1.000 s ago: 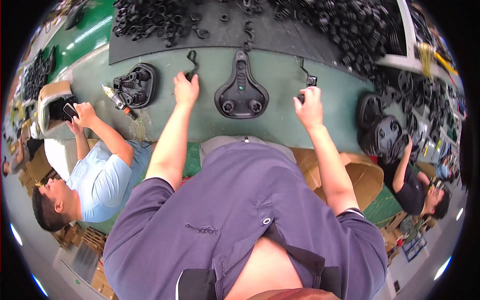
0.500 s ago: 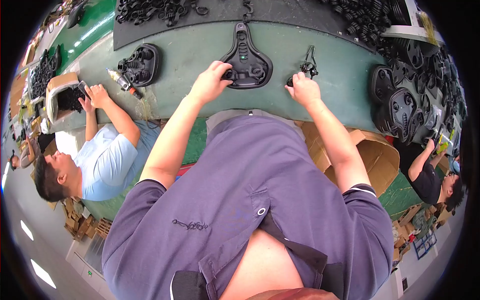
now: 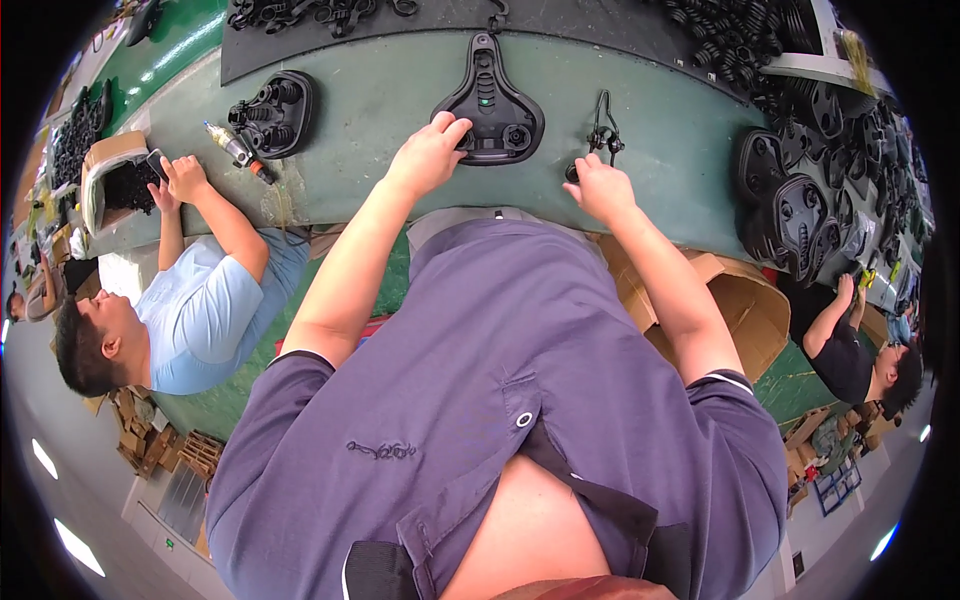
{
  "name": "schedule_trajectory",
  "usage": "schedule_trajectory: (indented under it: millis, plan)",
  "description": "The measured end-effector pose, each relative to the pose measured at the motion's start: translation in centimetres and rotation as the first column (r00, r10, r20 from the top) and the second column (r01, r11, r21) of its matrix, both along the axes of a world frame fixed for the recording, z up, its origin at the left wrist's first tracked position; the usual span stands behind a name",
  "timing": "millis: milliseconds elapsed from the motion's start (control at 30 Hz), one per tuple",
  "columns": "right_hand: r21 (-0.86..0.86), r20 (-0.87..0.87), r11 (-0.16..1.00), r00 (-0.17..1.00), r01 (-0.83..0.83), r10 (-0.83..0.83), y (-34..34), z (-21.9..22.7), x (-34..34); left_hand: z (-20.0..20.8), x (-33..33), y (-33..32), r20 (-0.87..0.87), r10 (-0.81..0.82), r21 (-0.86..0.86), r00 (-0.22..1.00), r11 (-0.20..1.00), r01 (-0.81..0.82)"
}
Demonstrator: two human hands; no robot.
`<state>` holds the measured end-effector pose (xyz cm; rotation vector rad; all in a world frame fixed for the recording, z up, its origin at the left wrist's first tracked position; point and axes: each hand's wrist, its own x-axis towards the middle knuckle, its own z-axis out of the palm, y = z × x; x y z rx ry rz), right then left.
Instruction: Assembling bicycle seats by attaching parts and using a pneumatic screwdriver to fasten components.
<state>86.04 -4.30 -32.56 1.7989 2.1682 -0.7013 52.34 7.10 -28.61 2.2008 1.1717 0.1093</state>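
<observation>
A black bicycle saddle (image 3: 487, 105) lies with its underside up on the green table, its narrow nose pointing away from me. My left hand (image 3: 432, 153) is closed at the saddle's left rear lobe, thumb and fingertips pressed on a black part there that the fingers mostly cover. The round fitting (image 3: 517, 138) at the right rear lobe shows. Further right stands a black wire saddle frame (image 3: 605, 130), a loop at its far end. Over the frame's near end my right hand (image 3: 602, 188) curls its fingers, next to a round black piece (image 3: 572, 173).
Left lie another saddle underside (image 3: 275, 115) and a power screwdriver (image 3: 238, 152). Black parts are heaped on a dark mat (image 3: 560, 22) at the back; saddles (image 3: 800, 220) pile up right. A co-worker in light blue (image 3: 205, 310) sits left beside a box (image 3: 112, 150). An open carton (image 3: 750, 320) stands below the table edge.
The whole view has shifted slightly, so the table things sit a little higher. My left hand stays at the saddle; my right hand stays at the wire frame, its fingers slightly shifted.
</observation>
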Motion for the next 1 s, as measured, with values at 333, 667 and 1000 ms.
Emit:
schedule_trajectory:
  millis: [333,667,1000]
  plan:
    - [0.025,-0.06,0.712,0.712,0.702,-0.7,4.5,-1.5,-0.2,0.4,0.0,0.8,0.065,0.029,-0.068,0.997,0.997,-0.025]
    - [-0.887,-0.389,0.333,-0.129,0.319,-0.912,19.5,7.3,-5.7,-1.3,-1.3,1.3,0.292,0.136,-0.215,0.947,0.974,-0.074]
    - [-0.014,-0.211,0.901,0.879,0.434,-0.427,17.4,4.0,-15.3,-1.2,-0.7,2.0,0.223,0.28,-0.343,0.934,0.919,-0.194]
